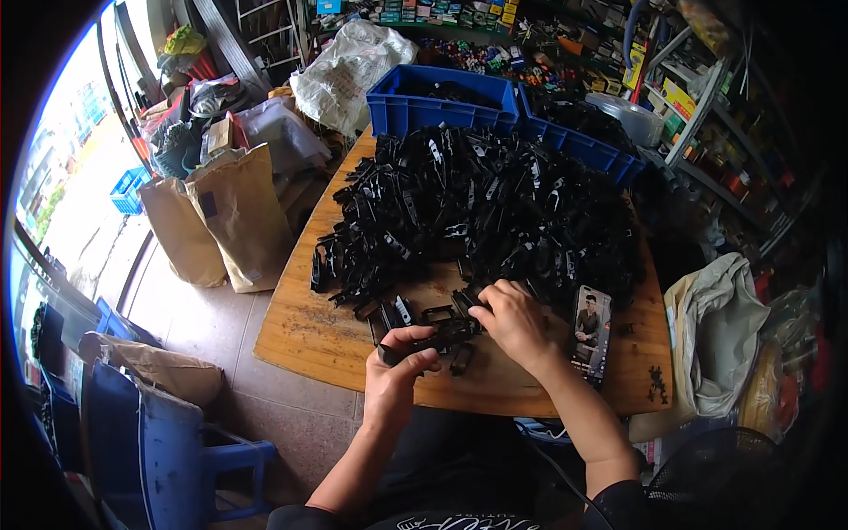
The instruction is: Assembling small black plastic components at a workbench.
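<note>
Here your left hand [395,369] has its fingers wrapped around a long black plastic part [430,340] at the tabletop's [300,331] near edge, while your right hand [511,320] pinches its far end. Behind lies a heap of black parts [481,208], two blue crates [442,99], brown paper sacks [231,216] left, a phone [591,329] right.

Left hand [395,371]: grips a long black plastic clip [433,340].
Right hand [512,320]: fingers on the same clip.
Surface: scuffed wooden table [305,331].
Behind: heap of black plastic clips [477,203].
</note>
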`<state>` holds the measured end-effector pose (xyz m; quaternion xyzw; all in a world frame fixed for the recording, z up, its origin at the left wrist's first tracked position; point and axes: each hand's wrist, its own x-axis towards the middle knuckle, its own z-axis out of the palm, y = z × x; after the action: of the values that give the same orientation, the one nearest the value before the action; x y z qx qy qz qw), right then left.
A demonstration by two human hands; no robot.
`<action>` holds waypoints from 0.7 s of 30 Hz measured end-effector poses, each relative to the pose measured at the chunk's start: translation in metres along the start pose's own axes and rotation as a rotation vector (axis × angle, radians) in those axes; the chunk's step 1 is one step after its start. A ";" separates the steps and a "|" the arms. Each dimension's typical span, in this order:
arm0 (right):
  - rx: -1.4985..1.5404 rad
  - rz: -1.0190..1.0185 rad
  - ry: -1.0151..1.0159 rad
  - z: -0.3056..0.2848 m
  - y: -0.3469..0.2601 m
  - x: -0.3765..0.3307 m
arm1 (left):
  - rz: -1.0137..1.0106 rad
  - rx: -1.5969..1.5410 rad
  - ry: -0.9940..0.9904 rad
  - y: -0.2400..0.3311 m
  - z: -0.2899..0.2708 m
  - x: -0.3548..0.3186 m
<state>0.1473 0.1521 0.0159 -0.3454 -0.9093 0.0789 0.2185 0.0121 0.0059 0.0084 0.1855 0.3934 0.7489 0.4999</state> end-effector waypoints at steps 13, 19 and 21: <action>0.267 -0.328 0.134 -0.051 -0.046 -0.029 | -0.073 0.081 -0.039 0.002 -0.011 0.002; 0.266 -0.456 0.053 -0.059 -0.050 -0.034 | -0.072 0.253 -0.166 0.002 0.002 -0.005; 0.251 -0.449 0.031 -0.063 -0.051 -0.038 | -0.050 0.289 -0.170 0.000 0.003 -0.006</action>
<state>0.1705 0.0883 0.0740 -0.1061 -0.9428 0.1354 0.2855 0.0171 0.0021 0.0111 0.3084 0.4578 0.6535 0.5180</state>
